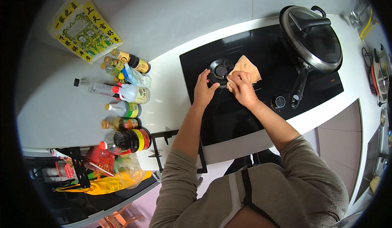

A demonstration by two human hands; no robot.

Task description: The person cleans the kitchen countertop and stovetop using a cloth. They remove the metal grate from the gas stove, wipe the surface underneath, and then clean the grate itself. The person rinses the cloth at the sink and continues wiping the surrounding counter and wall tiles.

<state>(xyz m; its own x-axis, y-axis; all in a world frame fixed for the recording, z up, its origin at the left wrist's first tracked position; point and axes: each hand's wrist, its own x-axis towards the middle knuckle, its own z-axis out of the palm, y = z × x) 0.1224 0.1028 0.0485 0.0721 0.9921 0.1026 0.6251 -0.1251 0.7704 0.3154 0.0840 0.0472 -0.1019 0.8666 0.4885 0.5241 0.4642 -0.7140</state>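
My right hand (242,85) pinches a peach-coloured cloth (246,67) at the right edge of a round black gas burner (220,71). Part of the cloth spreads out beyond the fingers over the black glass hob (226,117). On the burner's left side, my left hand (204,88) grips the outer ring, thumb at the front and fingers at the left. Where the cloth meets the burner, my right fingers hide the contact. A control knob (278,102) sits to the right, near the hob's front edge.
A lidded frying pan (315,41) stands on the hob's right side, its handle (299,84) pointing towards me. Several sauce bottles (130,108) line the left counter. A black pan support (157,151) lies near my left forearm, partly over the counter's edge.
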